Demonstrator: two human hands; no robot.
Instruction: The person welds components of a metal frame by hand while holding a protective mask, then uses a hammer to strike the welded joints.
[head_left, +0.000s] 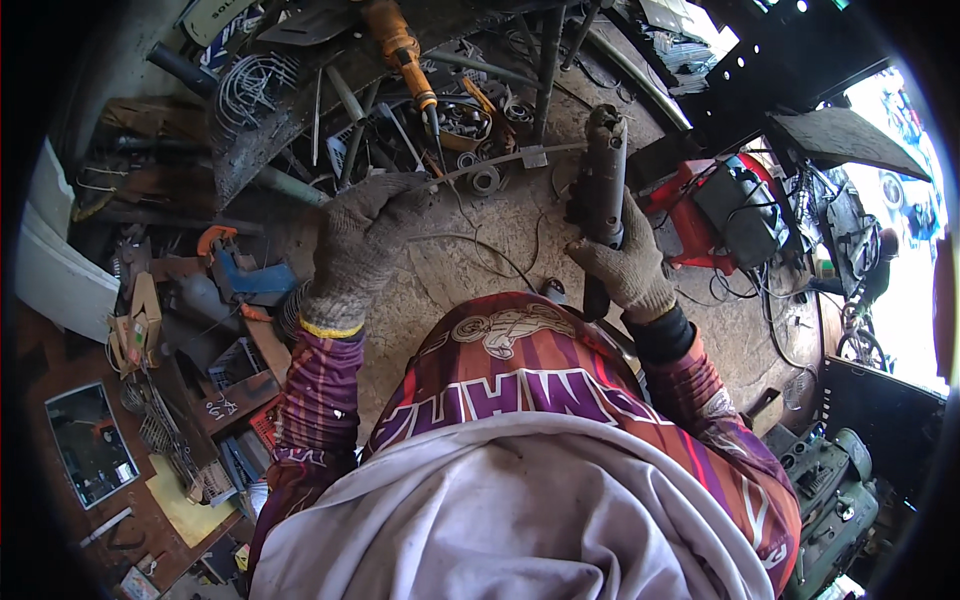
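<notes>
My left hand [358, 240], in a grey knit glove, grips the near end of a thin bent metal rod [520, 157] that runs right across the concrete floor. My right hand [625, 265], also gloved, is closed around the body of a dark angle grinder [603, 175], held upright with its head near the rod's far end. A thin cable [480, 245] trails over the floor between both hands.
Scrap metal, wire coils [250, 85], rings and an orange-handled tool [400, 50] crowd the upper left. A red welding machine [725, 205] stands to the right. A blue tool [245, 275], boxes and a mirror [90, 445] lie on the left. A green machine [830, 500] sits lower right.
</notes>
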